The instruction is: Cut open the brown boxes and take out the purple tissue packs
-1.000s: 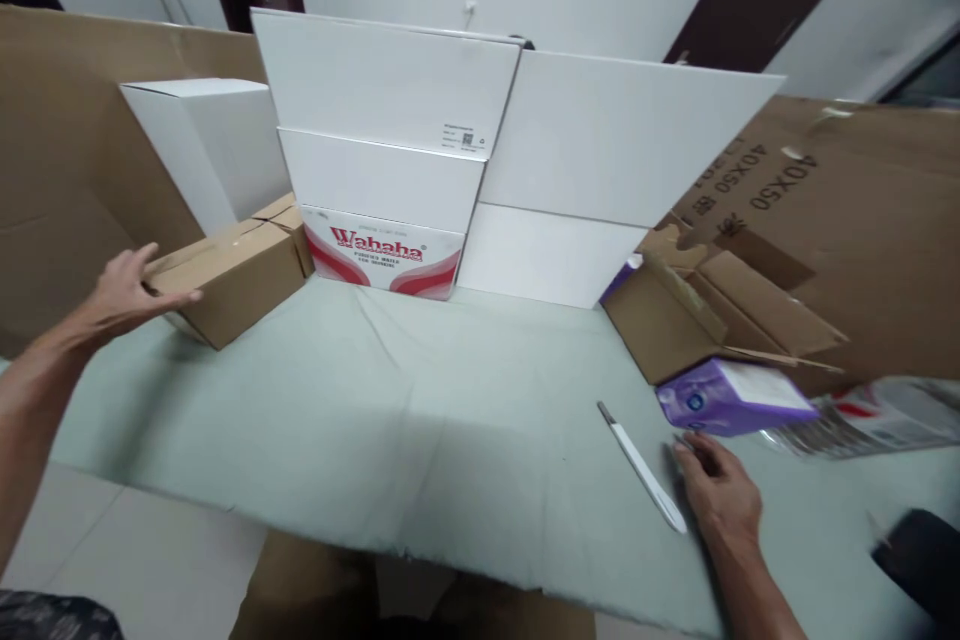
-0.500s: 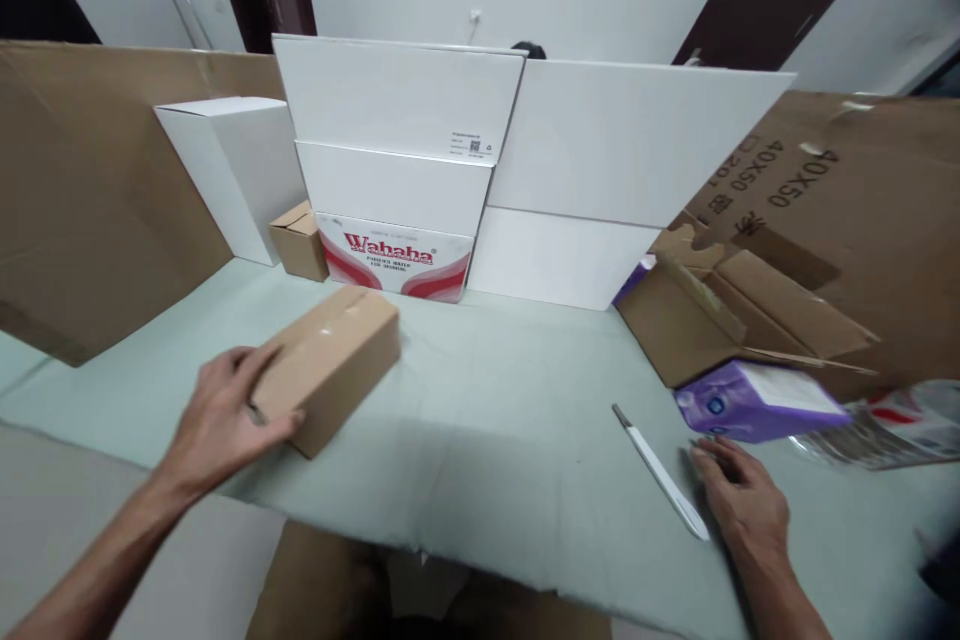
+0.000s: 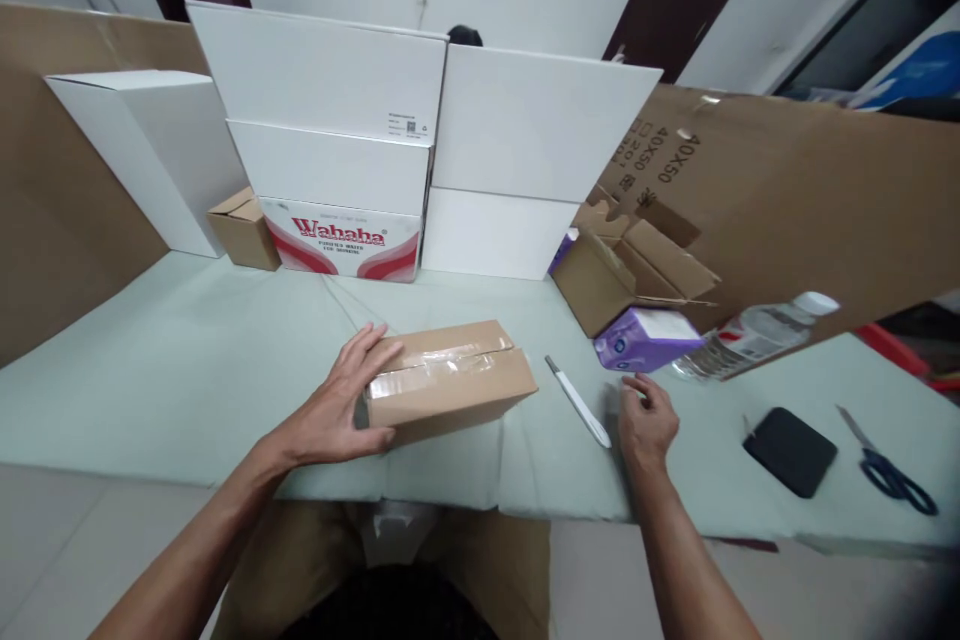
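A brown cardboard box (image 3: 450,375) lies on the cloth in front of me, clear tape along its top seam. My left hand (image 3: 352,400) grips its left end, fingers over the top edge and thumb low on the near side. Right of the box is a slim white craft knife (image 3: 577,405), its blade end pointing away from me. Just beyond the knife, my right hand (image 3: 646,425) rests near the table with fingers loosely curled in, and no object shows in it. The purple carton (image 3: 645,340) is close past its fingertips.
An open brown box (image 3: 600,275) and a plastic bottle (image 3: 765,335) are at the right. A black pouch (image 3: 791,450) and scissors (image 3: 881,465) lie farther right. White boxes (image 3: 322,160), a Wahaha carton (image 3: 345,245) and a small brown box (image 3: 247,232) stand at the back.
My left hand has brought the cardboard box rightward and turned it more crosswise, nearer the knife. The view has swung right, showing the pouch and scissors. My right hand stays beside the knife.
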`<state>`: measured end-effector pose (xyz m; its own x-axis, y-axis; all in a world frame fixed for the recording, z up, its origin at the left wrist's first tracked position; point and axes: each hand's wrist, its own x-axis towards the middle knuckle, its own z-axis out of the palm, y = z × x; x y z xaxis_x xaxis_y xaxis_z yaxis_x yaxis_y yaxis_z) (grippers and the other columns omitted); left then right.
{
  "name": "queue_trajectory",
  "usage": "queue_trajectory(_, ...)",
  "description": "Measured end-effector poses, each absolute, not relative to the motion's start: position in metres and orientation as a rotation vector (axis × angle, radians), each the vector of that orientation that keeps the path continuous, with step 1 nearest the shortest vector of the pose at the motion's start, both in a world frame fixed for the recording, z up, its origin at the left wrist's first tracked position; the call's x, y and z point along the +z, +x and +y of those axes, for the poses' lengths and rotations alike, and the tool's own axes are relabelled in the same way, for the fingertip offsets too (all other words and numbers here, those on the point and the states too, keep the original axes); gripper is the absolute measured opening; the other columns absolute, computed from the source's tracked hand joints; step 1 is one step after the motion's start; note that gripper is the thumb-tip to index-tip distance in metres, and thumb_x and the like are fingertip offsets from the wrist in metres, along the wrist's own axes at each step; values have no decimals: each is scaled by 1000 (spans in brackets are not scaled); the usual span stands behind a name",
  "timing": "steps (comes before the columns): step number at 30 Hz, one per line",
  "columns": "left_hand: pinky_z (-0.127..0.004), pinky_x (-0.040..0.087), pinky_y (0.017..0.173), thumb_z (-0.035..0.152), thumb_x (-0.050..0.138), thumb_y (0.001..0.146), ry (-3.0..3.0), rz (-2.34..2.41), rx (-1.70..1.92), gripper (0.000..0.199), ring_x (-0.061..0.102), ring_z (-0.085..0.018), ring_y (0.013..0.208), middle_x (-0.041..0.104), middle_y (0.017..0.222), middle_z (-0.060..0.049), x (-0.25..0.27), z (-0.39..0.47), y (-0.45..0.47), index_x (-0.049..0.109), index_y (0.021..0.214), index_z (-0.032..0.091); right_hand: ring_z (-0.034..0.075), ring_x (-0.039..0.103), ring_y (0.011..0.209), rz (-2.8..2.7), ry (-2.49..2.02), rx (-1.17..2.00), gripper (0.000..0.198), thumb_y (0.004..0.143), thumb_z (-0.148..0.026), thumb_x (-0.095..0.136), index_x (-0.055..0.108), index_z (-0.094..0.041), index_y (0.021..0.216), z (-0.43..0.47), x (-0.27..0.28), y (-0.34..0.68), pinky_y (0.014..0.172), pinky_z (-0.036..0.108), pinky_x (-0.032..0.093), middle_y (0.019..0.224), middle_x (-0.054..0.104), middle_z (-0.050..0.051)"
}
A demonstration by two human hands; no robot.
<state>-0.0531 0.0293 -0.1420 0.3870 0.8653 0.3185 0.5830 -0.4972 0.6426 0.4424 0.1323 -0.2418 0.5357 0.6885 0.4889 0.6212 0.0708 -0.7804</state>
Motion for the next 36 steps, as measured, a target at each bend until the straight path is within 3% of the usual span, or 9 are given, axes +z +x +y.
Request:
queue_trajectory(3,-69,26,124,56,75,85,1935,1395,1079,88,16,-46,160,15,175,-15,-154,21,-47,38,161,31,31,67,116,-1188,-1514,89,31,80,-45,60,75,-19,89,113,-230,405,99,50,52,120,75,16)
queue_trajectory(5,-65,26,125,60,71,86,1687,1470,1234,89,17,-44,161,16,175,-14,-162,14,-36,37,162,29,31,67,117,-1289,-1388,274,33,85,-48,64,77,-20,97,98,-218,369,96,48,54,122,75,14)
queue_trajectory(10,-53,33,126,61,66,89,1239,1468,1425,92,34,-39,155,32,171,-15,-170,11,-9,31,164,22,29,66,123,-1496,-1174,659,48,94,-54,61,71,-22,129,66,-194,285,101,43,55,134,72,12)
queue_trajectory(12,-50,31,127,58,68,88,1198,1448,1456,91,35,-39,155,36,169,-14,-171,19,-9,34,163,20,29,68,118,-1463,-1190,692,51,96,-54,59,69,-22,134,57,-192,269,101,43,55,131,73,11)
queue_trajectory(18,-48,32,126,51,70,82,1158,1282,1509,91,43,-38,150,49,161,-14,-174,53,-9,40,160,16,28,71,108,-1444,-1258,685,53,94,-55,63,69,-20,134,42,-194,276,95,40,58,131,73,12)
queue_trajectory(22,-47,37,123,47,67,79,1097,1217,1584,90,45,-38,148,51,159,-14,-177,64,3,41,159,16,29,67,123,-1525,-1248,631,46,97,-55,56,74,-23,125,47,-193,303,106,45,53,134,73,12)
queue_trajectory(26,-48,34,124,43,66,79,1088,1197,1614,87,44,-38,149,51,160,-13,-180,64,9,42,158,17,32,62,128,-1499,-1463,341,46,97,-56,50,77,-21,111,65,-207,345,114,55,43,132,72,16)
queue_trajectory(30,-50,32,125,42,64,81,1111,1185,1614,84,43,-38,149,50,160,-12,-183,61,8,41,158,17,40,59,123,-1518,-1807,96,44,81,-52,59,75,-17,103,86,-234,378,107,63,43,132,69,23)
queue_trajectory(36,-49,37,122,43,62,82,1131,1154,1621,84,46,-38,147,53,158,-13,-183,60,8,40,159,17,33,62,105,-1457,-1794,118,31,81,-47,56,71,-21,89,90,-252,382,99,54,44,111,75,16)
